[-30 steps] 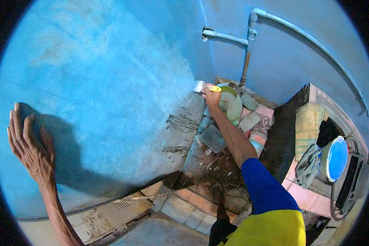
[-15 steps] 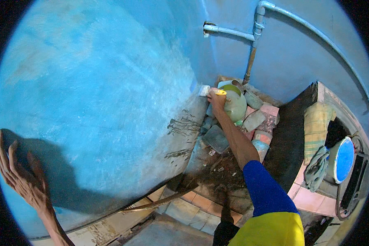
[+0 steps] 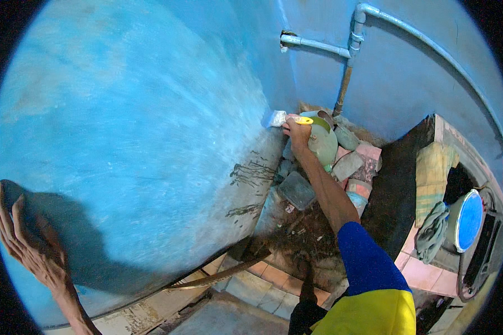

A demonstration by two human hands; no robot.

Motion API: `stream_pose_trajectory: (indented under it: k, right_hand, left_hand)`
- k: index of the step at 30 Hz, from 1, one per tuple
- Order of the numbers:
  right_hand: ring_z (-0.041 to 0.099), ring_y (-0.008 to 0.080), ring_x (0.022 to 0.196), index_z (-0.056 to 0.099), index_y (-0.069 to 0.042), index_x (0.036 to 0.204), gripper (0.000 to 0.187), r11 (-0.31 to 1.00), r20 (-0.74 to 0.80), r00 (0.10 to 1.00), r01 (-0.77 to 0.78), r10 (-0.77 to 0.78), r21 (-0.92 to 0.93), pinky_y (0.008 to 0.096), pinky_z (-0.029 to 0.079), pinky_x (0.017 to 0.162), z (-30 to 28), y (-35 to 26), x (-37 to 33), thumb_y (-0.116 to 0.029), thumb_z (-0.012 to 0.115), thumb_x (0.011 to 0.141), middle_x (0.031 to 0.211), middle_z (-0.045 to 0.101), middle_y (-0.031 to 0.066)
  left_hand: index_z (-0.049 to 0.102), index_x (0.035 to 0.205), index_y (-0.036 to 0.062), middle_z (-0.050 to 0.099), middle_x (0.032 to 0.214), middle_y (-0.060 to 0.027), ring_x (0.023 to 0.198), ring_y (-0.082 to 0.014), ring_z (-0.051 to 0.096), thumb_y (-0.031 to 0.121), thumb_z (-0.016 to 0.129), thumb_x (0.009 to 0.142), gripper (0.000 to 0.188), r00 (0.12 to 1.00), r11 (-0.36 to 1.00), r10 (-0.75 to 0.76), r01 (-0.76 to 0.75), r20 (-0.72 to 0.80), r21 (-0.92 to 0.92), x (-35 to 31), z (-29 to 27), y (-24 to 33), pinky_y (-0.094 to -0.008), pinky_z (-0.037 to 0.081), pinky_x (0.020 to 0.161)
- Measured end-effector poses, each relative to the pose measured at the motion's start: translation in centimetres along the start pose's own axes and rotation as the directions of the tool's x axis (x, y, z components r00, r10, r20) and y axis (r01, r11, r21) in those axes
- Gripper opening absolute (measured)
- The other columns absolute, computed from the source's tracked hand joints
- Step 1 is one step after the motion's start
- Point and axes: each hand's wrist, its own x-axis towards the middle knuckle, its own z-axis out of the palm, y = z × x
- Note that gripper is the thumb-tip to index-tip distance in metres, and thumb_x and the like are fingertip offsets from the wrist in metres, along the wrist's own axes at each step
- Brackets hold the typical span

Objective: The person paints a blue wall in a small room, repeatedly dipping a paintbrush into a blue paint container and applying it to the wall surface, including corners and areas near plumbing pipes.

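In my right hand (image 3: 300, 134) is a paintbrush (image 3: 276, 118) with a yellow handle and pale bristles tipped in blue. Its bristles meet the blue wall (image 3: 167, 128) near the corner, just above a grey, unpainted-looking patch with dark streaks. My left hand (image 3: 31, 245) is at the far left with its fingers spread against the same wall, holding nothing, and casts a broad shadow there.
Blue pipes (image 3: 352, 47) run along the wall beyond. Under my right arm lie a round greenish vessel (image 3: 322, 146), a clear plastic tub (image 3: 297, 191) and broken tiles. On the right ledge stands a bucket of blue paint (image 3: 468, 219) beside a grey cloth (image 3: 432, 233) and a yellowish cloth (image 3: 432, 173).
The brush has tilted and shifted slightly up, showing more blue at its bristle tips and more of its yellow handle. My left hand stays about where it was.
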Motion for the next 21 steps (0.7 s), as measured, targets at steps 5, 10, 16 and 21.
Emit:
stream_pose_trajectory:
  k: [5, 10, 16, 21]
  right_hand:
    - [0.066, 0.0195, 0.083, 0.058, 0.004, 0.111, 0.033, 0.992, 0.158, 0.981, 0.107, -0.116, 0.067, 0.0307, 0.057, 0.07, 5.0, -9.8, -4.2, -0.017, 0.066, 0.087, 0.096, 0.065, 0.0119]
    - [0.064, 0.0214, 0.091, 0.052, 0.005, 0.119, 0.033, 0.915, 0.371, 0.884, 0.136, -0.285, 0.379, 0.0332, 0.057, 0.076, 7.1, -15.7, -5.8, -0.014, 0.058, 0.093, 0.105, 0.062, 0.0143]
    - [0.063, 0.0224, 0.095, 0.049, -0.001, 0.123, 0.034, 0.911, 0.278, 0.96, -0.086, -0.033, 0.403, 0.0366, 0.057, 0.077, 0.3, -2.7, -0.9, -0.015, 0.057, 0.093, 0.11, 0.059, 0.0119]
    - [0.064, 0.0206, 0.091, 0.055, -0.001, 0.118, 0.033, 0.98, 0.001, 0.995, -0.1, 0.102, 0.173, 0.0341, 0.058, 0.072, -3.9, 3.1, -0.9, -0.016, 0.062, 0.089, 0.105, 0.061, 0.011]
  left_hand:
    - [0.043, 0.134, 0.0097, 0.038, 0.145, -0.0138, 0.135, -0.0337, 0.033, 0.021, 0.053, 0.093, 0.044, 0.999, 1.0, -0.029, 0.029, -0.02, -0.01, -0.5, -0.3, 0.6, -0.0462, 0.023, 0.113]
    - [0.045, 0.129, 0.0086, 0.039, 0.145, -0.0151, 0.134, -0.0333, 0.036, 0.018, 0.052, 0.093, 0.037, 0.999, 0.998, -0.038, 0.038, 0.003, 0.056, -0.7, -0.5, 0.7, -0.0455, 0.026, 0.111]
    - [0.043, 0.134, 0.0099, 0.04, 0.144, -0.0148, 0.134, -0.0349, 0.035, 0.02, 0.054, 0.093, 0.043, 0.999, 0.999, -0.029, 0.03, -0.037, 0.027, -0.2, -0.1, 0.6, -0.0468, 0.024, 0.113]
    - [0.043, 0.128, 0.0077, 0.04, 0.144, -0.0167, 0.133, -0.0341, 0.037, 0.017, 0.048, 0.095, 0.035, 0.999, 0.998, -0.004, 0.007, -0.036, 0.063, 0.2, -0.1, 0.7, -0.0471, 0.027, 0.111]
